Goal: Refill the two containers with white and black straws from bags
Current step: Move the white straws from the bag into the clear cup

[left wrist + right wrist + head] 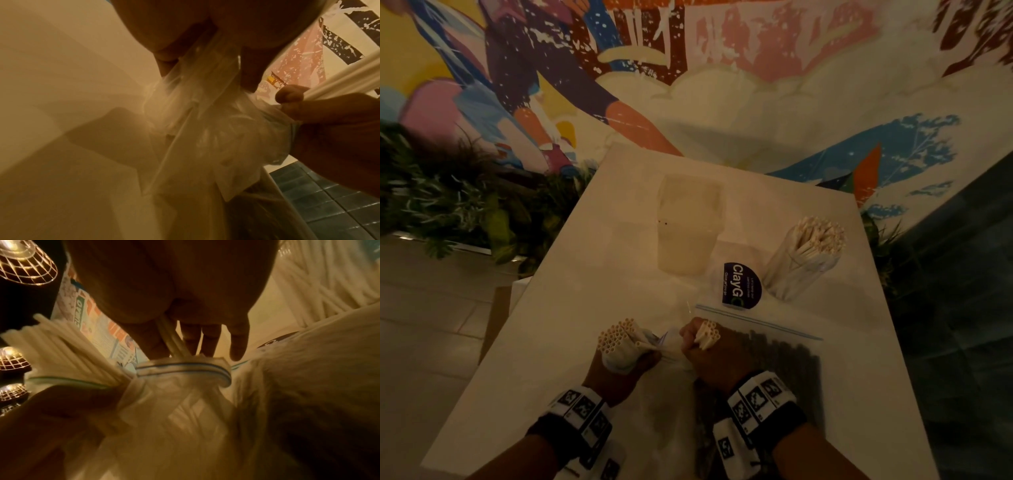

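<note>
My left hand (625, 359) grips the neck of a clear zip bag (205, 129) together with a thick bunch of white straws (616, 337) that sticks out of it. My right hand (698, 349) grips a small bunch of white straws (707, 334) just above the bag's zip mouth (183, 368). A second zip bag of black straws (784, 363) lies flat under and to the right of my right wrist. An empty clear container (690, 226) stands at the table's middle back. To its right, another clear container (804, 260) is full of white straws.
A round dark ClayGo sticker (741, 284) lies on the white table (585, 274) between the containers. Green plants (448, 205) line the table's left side, and a painted wall rises behind. Dark floor tiles (962, 308) lie beyond the right edge.
</note>
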